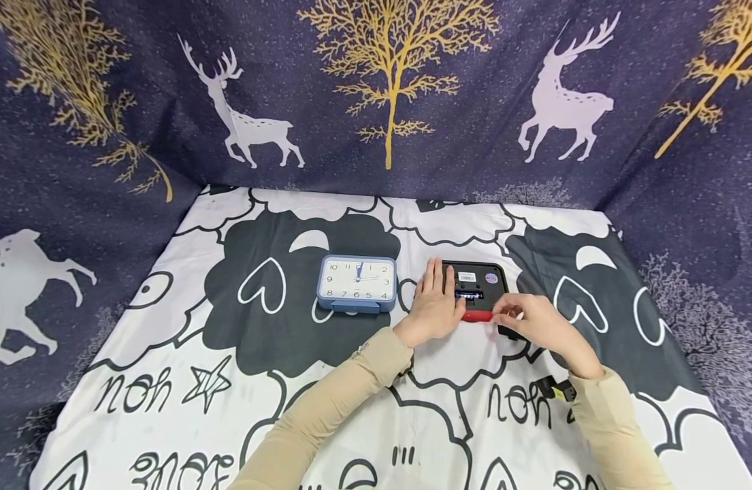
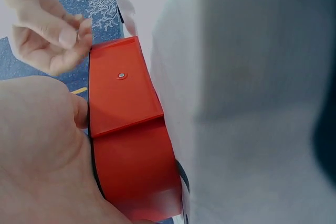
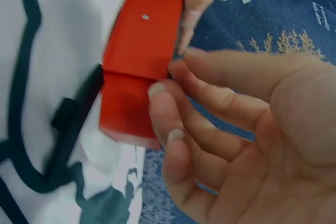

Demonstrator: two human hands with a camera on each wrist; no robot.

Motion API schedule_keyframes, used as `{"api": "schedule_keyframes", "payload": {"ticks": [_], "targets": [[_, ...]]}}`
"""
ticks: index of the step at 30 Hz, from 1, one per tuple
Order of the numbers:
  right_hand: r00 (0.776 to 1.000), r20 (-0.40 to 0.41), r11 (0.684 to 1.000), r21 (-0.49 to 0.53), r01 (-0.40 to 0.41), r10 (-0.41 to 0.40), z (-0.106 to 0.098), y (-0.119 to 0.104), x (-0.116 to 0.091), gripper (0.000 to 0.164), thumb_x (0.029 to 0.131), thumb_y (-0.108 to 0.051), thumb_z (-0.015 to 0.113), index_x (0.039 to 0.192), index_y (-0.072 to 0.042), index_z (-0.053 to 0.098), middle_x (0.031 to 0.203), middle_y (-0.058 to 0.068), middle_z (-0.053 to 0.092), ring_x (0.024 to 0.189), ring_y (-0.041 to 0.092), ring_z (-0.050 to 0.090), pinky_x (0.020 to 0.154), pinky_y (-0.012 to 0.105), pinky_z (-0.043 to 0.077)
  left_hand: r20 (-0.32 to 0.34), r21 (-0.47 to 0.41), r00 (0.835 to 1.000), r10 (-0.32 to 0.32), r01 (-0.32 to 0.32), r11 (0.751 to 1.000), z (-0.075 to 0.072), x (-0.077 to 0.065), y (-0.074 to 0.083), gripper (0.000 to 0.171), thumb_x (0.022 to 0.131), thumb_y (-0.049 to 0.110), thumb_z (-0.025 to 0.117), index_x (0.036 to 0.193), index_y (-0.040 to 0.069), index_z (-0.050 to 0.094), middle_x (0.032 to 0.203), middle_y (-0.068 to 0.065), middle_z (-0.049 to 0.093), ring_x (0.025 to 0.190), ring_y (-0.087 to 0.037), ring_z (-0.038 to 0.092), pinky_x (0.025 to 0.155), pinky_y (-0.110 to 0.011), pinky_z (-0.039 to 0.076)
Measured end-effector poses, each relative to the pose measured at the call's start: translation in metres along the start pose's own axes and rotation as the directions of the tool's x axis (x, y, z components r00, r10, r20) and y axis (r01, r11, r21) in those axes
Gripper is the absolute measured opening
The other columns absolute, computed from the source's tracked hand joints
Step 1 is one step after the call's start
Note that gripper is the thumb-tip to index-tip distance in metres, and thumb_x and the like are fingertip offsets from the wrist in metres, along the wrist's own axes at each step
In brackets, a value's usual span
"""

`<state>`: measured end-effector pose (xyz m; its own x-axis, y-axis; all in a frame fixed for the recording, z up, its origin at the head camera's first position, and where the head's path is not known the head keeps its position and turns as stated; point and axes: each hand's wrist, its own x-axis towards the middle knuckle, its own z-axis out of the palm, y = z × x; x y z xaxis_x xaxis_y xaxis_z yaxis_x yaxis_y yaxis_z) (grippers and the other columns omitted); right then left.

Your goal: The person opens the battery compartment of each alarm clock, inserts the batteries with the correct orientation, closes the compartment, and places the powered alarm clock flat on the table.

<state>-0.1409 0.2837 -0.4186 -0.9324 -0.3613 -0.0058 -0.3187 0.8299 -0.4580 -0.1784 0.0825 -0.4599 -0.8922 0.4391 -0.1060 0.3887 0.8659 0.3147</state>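
A red clock with a black back (image 1: 489, 278) lies face down on the cloth, its battery slot uncovered and a dark blue battery (image 1: 469, 295) inside. My left hand (image 1: 435, 306) rests across the left part of the back, fingers straight. At the lower right corner, the curled fingers of my right hand (image 1: 535, 323) pinch the clock's edge. The red side (image 2: 123, 85) with one screw faces the left wrist view. In the right wrist view, my right fingertips (image 3: 157, 90) overlap that red side. Beside it on the cloth is a flat black piece (image 3: 73, 129).
A blue alarm clock (image 1: 357, 280) with a white dial sits face up to the left of the red clock. The patterned cloth (image 1: 186, 422) covers the table. A dark curtain (image 1: 351, 88) with deer and trees hangs behind.
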Motion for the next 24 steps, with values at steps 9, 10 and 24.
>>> {"api": "schedule_keyframes", "payload": {"ticks": [9,10,24], "targets": [[0.993,0.118,1.000,0.002,0.029,-0.029,-0.009,0.002,-0.006,0.008,0.084,-0.005,0.070,0.087,-0.011,0.068,0.075,-0.006,0.066,0.067,0.004,0.058,0.059,0.023,0.045,-0.004,0.010,1.000,0.003,-0.003,1.000,0.000,0.001,0.000,0.065,0.104,0.039,0.026,0.156,0.005,0.009,0.163,-0.019,-0.003,0.151,-0.030,-0.008,0.121,-0.045,0.018],[0.991,0.131,1.000,0.000,0.020,-0.020,-0.009,0.003,-0.006,0.008,0.083,-0.005,0.070,0.088,-0.011,0.068,0.075,-0.006,0.065,0.067,0.005,0.058,0.059,0.023,0.046,-0.005,0.009,1.000,0.004,-0.004,1.000,0.000,0.001,0.000,0.065,0.104,0.040,0.026,0.156,0.005,0.009,0.163,-0.019,-0.003,0.151,-0.030,-0.008,0.120,-0.046,0.018],[0.977,0.190,0.993,-0.089,-0.082,0.097,-0.004,0.011,-0.012,0.027,0.068,-0.013,0.083,0.091,-0.010,0.069,0.080,0.000,0.064,0.075,0.014,0.058,0.067,0.032,0.046,-0.015,0.008,1.000,0.005,-0.005,1.000,0.000,-0.001,0.000,0.065,0.104,0.039,0.027,0.156,0.005,0.011,0.163,-0.019,-0.002,0.151,-0.031,-0.006,0.119,-0.047,0.020]]}}
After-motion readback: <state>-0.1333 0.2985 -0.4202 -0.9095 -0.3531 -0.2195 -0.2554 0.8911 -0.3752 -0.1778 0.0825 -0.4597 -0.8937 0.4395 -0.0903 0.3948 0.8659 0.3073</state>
